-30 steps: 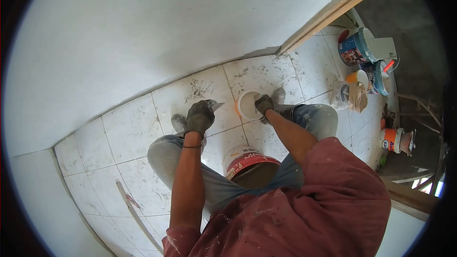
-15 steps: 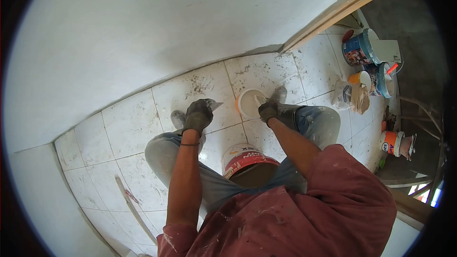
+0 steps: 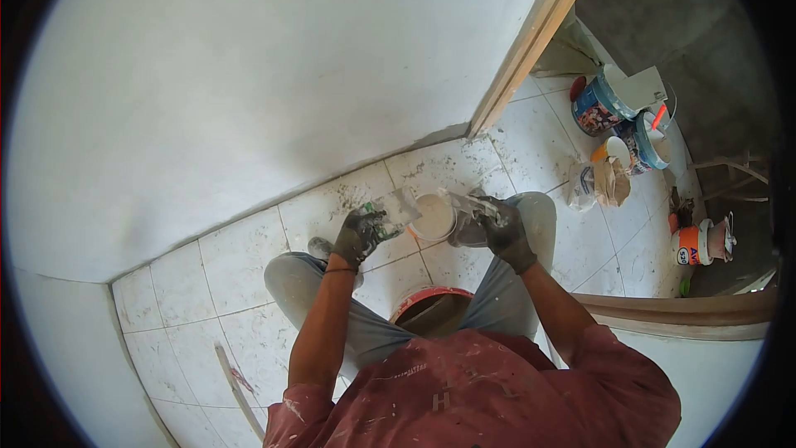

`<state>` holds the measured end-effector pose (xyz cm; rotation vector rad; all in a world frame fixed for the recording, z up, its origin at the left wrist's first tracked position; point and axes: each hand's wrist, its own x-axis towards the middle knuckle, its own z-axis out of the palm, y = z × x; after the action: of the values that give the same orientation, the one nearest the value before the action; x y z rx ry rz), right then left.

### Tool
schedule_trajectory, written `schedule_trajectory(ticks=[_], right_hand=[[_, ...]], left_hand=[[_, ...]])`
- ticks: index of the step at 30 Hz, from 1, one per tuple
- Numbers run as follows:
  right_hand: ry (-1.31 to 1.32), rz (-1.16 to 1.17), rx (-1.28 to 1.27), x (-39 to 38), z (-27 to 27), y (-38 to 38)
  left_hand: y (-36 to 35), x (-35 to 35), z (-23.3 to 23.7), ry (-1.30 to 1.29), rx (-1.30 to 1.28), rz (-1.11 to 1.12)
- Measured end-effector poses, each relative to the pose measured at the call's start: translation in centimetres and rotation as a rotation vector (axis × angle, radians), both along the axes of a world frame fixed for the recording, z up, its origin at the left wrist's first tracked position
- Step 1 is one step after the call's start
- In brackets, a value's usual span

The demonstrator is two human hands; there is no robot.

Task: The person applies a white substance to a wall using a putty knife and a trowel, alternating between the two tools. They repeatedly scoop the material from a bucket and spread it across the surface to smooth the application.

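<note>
My gloved left hand (image 3: 356,237) is closed around a wide, flat filling trowel (image 3: 398,209), its blade pointing right toward the tub. My right hand (image 3: 507,239), also in a dark glove, grips a putty knife (image 3: 462,204) whose blade reaches left over the rim. Between the two blades, on the floor, stands a small round tub (image 3: 433,221) of pale paste with an orange side. Part of its rim is hidden by the tools. A red-rimmed bucket (image 3: 431,292) is between my thighs, partly covered by my shirt.
A white wall (image 3: 274,75) rises in front, with a wooden door frame (image 3: 531,46) to the right. Past it are blue paint buckets (image 3: 599,108), a paper bag (image 3: 612,182) and an orange-labelled bucket (image 3: 688,245). A thin strip (image 3: 236,386) lies on the tiled floor (image 3: 186,315) at left.
My right hand has come up from the tub with the putty knife. My left hand has turned the trowel's broad face into view, nearer the tub. The camera view has shifted.
</note>
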<state>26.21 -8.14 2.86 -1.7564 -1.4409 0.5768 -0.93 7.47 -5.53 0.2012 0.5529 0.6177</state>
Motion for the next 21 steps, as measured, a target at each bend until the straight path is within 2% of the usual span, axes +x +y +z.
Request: schedule_trajectory(ticks=[1,3,4,6,8,10,11,12,13,15,16,18,20,21], right_hand=[[-0.005,0.001,0.015,-0.1,2.5,-0.3],[-0.273,0.259,0.267,-0.3,7.1,-0.6],[-0.282,0.254,0.278,-0.4,8.7,-1.0],[-0.51,0.334,0.37,-0.1,10.9,-1.6],[-0.478,0.338,0.431,0.4,11.7,-2.1],[-0.515,0.331,0.484,0.6,12.8,-2.6],[-0.535,0.325,0.482,0.9,12.4,-2.7],[-0.532,0.327,0.487,0.9,12.6,-2.8],[-0.567,0.306,0.506,0.7,12.9,-2.9],[-0.598,0.285,0.527,0.5,12.9,-2.7],[-0.615,0.243,0.54,0.5,12.8,-2.7],[-0.627,0.195,0.552,0.7,12.2,-2.8],[-0.608,0.114,0.597,1.3,11.1,-2.2],[-0.568,0.052,0.603,1.4,10.6,-1.7]], left_hand=[[-0.8,0.9,1.2,-0.005,0.015,0.001],[-2.1,2.7,2.8,-0.028,0.218,-0.146],[-3.0,3.6,4.0,-0.034,0.231,-0.15],[-4.6,5.1,5.3,-0.103,0.367,-0.091],[-5.7,6.4,5.2,-0.139,0.497,-0.049],[-6.7,7.2,7.1,0.014,0.711,-0.093],[-6.8,7.5,8.1,-0.295,0.23,-0.058],[-7.3,7.6,9.0,-0.291,0.234,-0.055],[-7.6,7.7,9.6,0.073,0.809,-0.005],[-8.1,7.6,11.1,0.468,1.367,0.046],[-8.5,7.5,12.1,0.301,1.154,0.016],[-9.0,7.3,13.7,0.143,0.94,-0.019],[-9.2,7.2,14.8,-0.324,0.267,0.013],[-9.0,7.1,14.4,-0.318,0.27,0.01]])
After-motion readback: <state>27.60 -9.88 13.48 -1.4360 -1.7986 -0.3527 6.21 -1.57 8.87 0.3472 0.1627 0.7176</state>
